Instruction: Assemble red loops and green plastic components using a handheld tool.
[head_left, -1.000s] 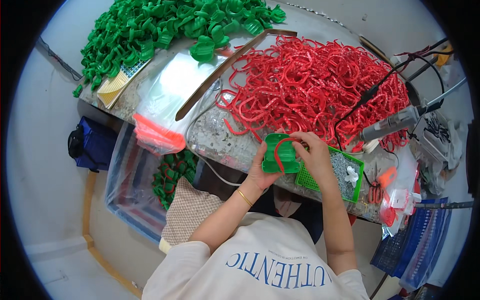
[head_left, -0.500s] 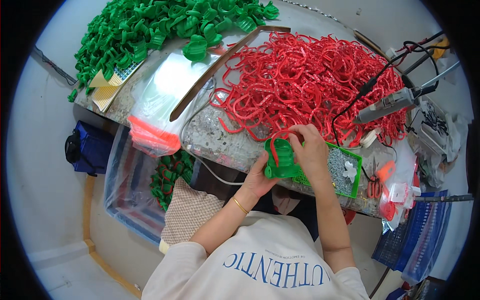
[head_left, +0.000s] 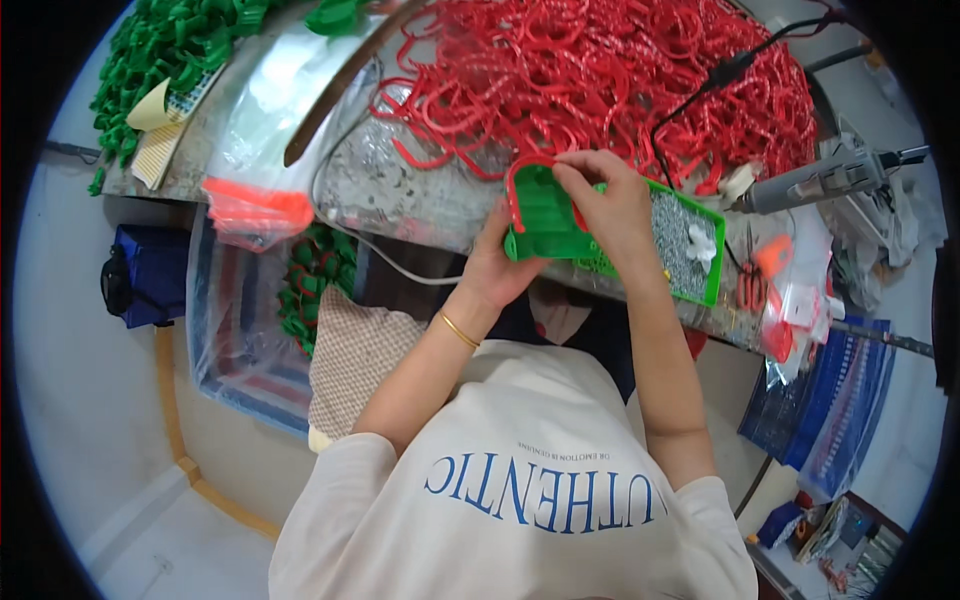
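A green molded plastic piece (head_left: pixel 545 215) with a hollow, curved body is gripped by my left hand (head_left: pixel 492 262), its fingers wrapped round the lower left side. A narrow red plastic strip (head_left: pixel 514 190) arches along the top and left rim of that piece. My right hand (head_left: pixel 613 205) pinches the strip's right side against the piece, and its fingertips partly hide where they meet. Just beyond my hands lies a big pile of red strips (head_left: pixel 590 80). Close to my right wrist stands a green tray (head_left: pixel 718 255) holding many small grey metal bits (head_left: pixel 675 235).
Clear plastic bags (head_left: pixel 270 130) and a heap of green pieces (head_left: pixel 170 60) lie at the left. A grey handheld tool (head_left: pixel 820 182) with a black cable hangs at the right, above scissors (head_left: pixel 750 288). Below left, a lined bin (head_left: pixel 240 345) holds finished-looking green and red pieces (head_left: pixel 315 275).
The red strip, which hung down inside the green piece, now curves round its rim. My right hand has turned over its right side. The whole view has shifted, so the table sits higher.
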